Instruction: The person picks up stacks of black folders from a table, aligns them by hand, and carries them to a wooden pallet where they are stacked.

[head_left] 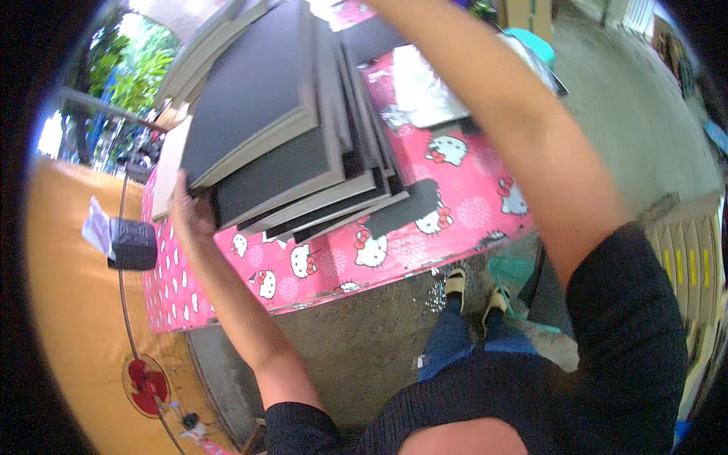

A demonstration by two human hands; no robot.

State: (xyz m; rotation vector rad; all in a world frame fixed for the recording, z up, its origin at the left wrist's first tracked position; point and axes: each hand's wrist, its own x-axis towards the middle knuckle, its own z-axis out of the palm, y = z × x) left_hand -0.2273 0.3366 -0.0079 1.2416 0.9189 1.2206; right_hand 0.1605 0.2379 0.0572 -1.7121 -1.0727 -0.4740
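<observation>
A tall fanned stack of flat dark grey boards (280,121) with pale edges lies on a table covered in a pink cartoon-cat cloth (455,205). My left hand (189,208) presses against the near left side of the stack, fingers tucked under the upper boards. My right arm (500,106) stretches over the stack toward the top of the picture; its hand is out of the frame.
A white sheet (421,87) lies on the cloth behind the stack. A black box (133,244) sits on an orange surface at left, beside a red fan (148,385). Bare concrete floor (644,121) spreads to the right, with stacked flat cartons (686,265) at the right edge.
</observation>
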